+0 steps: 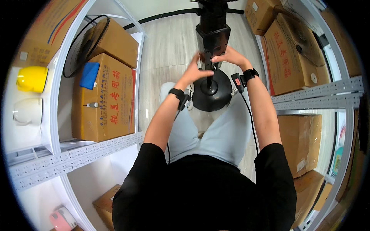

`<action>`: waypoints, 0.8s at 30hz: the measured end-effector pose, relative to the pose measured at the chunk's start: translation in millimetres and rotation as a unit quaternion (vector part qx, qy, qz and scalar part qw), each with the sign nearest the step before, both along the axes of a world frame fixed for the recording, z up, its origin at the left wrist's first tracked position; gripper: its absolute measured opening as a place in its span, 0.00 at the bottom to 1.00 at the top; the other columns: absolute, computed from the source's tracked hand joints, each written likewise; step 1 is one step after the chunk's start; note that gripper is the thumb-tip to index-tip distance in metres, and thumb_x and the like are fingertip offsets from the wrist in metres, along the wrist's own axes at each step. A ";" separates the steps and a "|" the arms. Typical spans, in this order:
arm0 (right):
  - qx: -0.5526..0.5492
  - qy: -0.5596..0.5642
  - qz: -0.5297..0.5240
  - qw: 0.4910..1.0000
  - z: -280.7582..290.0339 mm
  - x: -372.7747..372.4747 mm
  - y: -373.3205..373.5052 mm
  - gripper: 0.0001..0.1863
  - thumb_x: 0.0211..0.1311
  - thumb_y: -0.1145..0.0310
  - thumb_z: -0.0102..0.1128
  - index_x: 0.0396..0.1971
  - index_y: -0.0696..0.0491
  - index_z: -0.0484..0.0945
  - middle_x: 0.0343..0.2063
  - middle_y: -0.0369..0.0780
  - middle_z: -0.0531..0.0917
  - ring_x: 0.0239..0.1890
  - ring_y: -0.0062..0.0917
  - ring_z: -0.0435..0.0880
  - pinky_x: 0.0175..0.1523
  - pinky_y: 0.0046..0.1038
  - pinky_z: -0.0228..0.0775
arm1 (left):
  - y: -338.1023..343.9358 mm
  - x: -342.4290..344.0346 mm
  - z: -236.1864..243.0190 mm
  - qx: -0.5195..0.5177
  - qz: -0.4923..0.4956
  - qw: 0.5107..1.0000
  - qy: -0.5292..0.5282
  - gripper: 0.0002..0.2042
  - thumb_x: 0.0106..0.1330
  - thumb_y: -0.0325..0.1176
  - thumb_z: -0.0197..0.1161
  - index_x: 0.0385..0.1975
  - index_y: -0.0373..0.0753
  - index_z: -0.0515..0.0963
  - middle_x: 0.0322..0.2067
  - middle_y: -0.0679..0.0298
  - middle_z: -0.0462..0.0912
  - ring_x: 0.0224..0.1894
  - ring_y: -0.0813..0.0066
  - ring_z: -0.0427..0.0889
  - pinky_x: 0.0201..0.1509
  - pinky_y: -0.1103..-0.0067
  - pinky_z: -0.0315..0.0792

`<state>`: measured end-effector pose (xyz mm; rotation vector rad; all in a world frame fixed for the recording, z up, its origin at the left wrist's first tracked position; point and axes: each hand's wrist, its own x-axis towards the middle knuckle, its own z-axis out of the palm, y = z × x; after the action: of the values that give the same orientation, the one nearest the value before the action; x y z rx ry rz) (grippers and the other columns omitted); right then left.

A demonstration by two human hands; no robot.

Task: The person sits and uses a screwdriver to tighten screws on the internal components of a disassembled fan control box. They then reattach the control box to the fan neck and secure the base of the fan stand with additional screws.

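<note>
A black stand fan without its grille (213, 38) rises in front of me, its slim pole running down to a round black base (212, 99) on the floor between my feet. My right hand (230, 57) grips the lower right side of the dark housing, thumb at the front and the other fingers partly hidden behind. My left hand (195, 71) is at the left of the pole, thumb stretched across toward it and fingers spread apart upward. Whether its fingertips touch the housing is hard to tell. Each wrist wears a black strap with a small cabled device.
On the left shelf, a carton (104, 100) bears a screwdriver (91, 104) and a blue pouch (89, 75); a round wire fan grille (86, 46) leans behind. Another grille (302, 38) rests against a carton (285, 57) on the right shelf. Metal shelf rails flank me.
</note>
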<state>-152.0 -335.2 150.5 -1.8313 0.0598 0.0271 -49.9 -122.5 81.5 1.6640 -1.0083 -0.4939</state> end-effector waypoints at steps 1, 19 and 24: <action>-0.007 0.000 0.004 1.000 -1.6 1.8 -3.0 0.34 0.47 0.60 0.79 0.54 0.55 0.76 0.48 0.36 0.81 0.52 0.24 0.77 0.59 0.30 0.69 | -2.0 -9.2 -7.0 -0.022 -0.033 0.999 0.010 0.48 0.41 0.41 0.83 0.63 0.33 0.61 0.56 0.51 0.72 0.62 0.58 0.70 0.67 0.68 0.62; -0.001 -0.027 -0.087 0.996 -2.1 67.7 17.4 0.25 0.51 0.68 0.77 0.48 0.55 0.78 0.41 0.34 0.84 0.45 0.19 0.80 0.51 0.27 0.74 | -16.4 77.7 -13.4 0.036 0.023 0.999 -0.019 0.28 0.45 0.30 0.78 0.47 0.33 0.72 0.46 0.52 0.83 0.52 0.55 0.82 0.56 0.68 0.74; 0.004 -0.037 -0.095 0.995 -7.8 60.9 27.6 0.22 0.52 0.68 0.76 0.47 0.54 0.79 0.40 0.33 0.84 0.43 0.18 0.80 0.50 0.26 0.74 | -7.5 76.5 -18.7 0.009 0.004 1.000 -0.006 0.28 0.46 0.29 0.77 0.48 0.33 0.72 0.46 0.52 0.83 0.52 0.57 0.82 0.56 0.69 0.74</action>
<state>-91.2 -307.6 142.7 -1.8092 0.1810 -0.1726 26.7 -130.0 62.8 1.6884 -1.0075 -0.4907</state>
